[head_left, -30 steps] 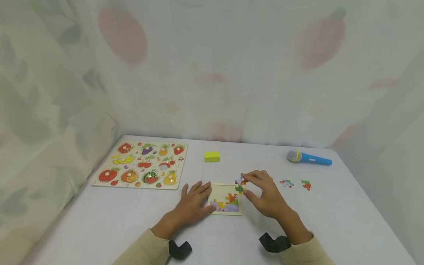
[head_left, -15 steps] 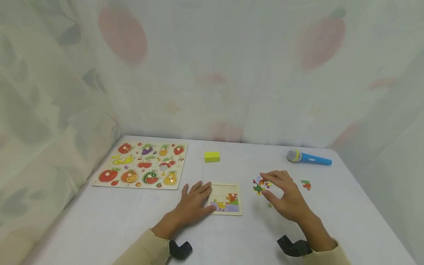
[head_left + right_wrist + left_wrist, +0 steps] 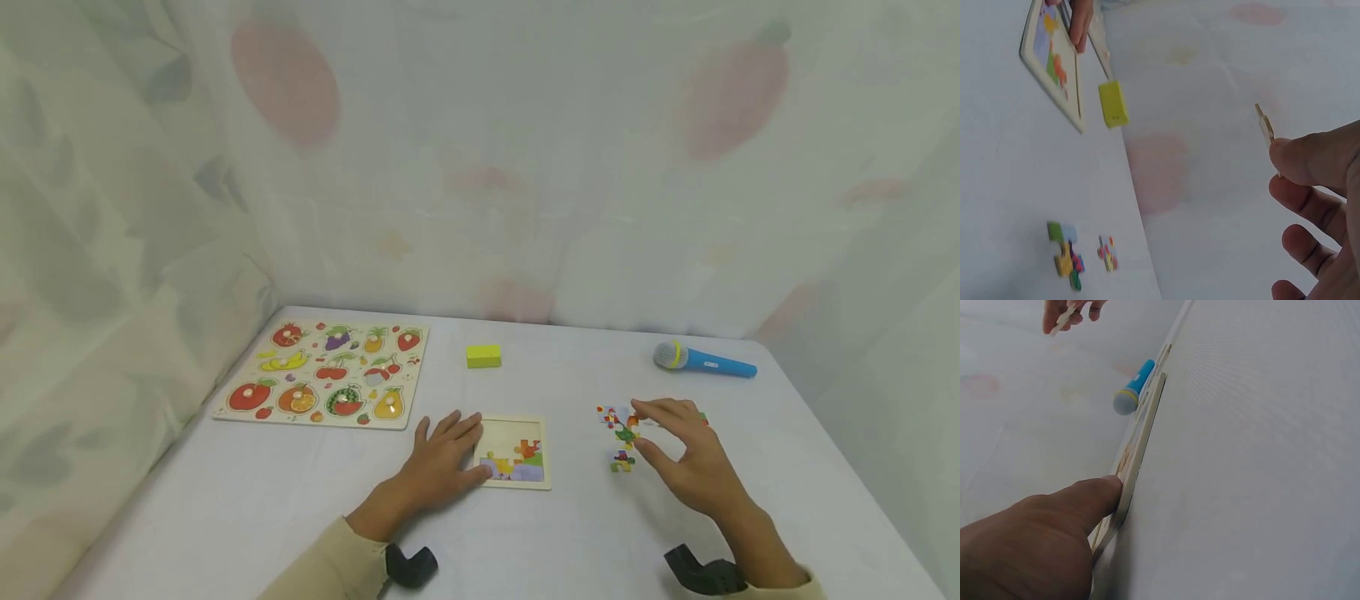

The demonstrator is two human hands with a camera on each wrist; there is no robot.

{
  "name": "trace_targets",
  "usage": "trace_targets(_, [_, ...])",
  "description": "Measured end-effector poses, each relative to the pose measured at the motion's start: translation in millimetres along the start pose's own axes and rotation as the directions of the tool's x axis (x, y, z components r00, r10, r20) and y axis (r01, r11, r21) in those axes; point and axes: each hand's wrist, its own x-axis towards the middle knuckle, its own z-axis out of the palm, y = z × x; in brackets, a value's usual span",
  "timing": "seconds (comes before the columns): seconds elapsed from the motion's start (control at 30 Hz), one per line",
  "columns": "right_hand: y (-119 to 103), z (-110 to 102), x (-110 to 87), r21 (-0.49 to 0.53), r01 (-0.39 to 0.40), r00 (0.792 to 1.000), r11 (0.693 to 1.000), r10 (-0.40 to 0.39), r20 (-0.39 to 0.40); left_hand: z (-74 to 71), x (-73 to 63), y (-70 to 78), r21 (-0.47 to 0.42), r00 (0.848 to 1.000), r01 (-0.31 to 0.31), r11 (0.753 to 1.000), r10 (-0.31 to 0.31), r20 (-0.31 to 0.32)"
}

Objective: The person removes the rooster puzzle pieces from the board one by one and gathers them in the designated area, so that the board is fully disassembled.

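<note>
Farthest left on the counter (image 3: 262,492) we see the fruit board (image 3: 306,374), lying flat with its knobbed fruits. Next we find the left hand (image 3: 437,460), its fingers straight and a little spread, gripping nothing as they rest on the left edge of the small wooden frame (image 3: 498,435). Inside this frame we make out set pieces (image 3: 521,472) in yellow, lilac and orange along its near and right sides. The yellow block (image 3: 483,357) stands just beyond. Farther right, loose pieces (image 3: 622,462) lie on the counter, and above it thumb and forefinger of the right hand (image 3: 693,467) pinch a held piece (image 3: 626,432), the other fingers loosely curled. Beyond that hand we see the blue microphone (image 3: 708,362) lying on its side
</note>
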Motion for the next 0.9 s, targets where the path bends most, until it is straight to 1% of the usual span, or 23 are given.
trace_targets(0.17, [10,-7,-9.0,-0.028,-0.044,0.999,0.999,0.043,-0.014,-0.3,0.2,0.1,0.008,1.000,-0.002,1.000,0.002,-0.006])
trace_targets(0.47, [29,-15,-22.6,-0.060,-0.068,0.997,0.996,0.065,-0.040,0.1,0.1,0.3,0.003,1.000,-0.001,1.000,0.001,-0.006])
trace_targets(0.73, [48,-16,-34.8,-0.101,-0.090,0.995,0.991,0.085,-0.054,0.7,1.1,0.0,-0.003,1.000,0.007,1.000,-0.007,0.004])
trace_targets(0.9, [53,-15,-39.4,-0.090,-0.094,0.995,0.991,0.089,-0.053,0.6,1.2,-0.2,-0.003,1.000,0.015,1.000,-0.015,0.008])
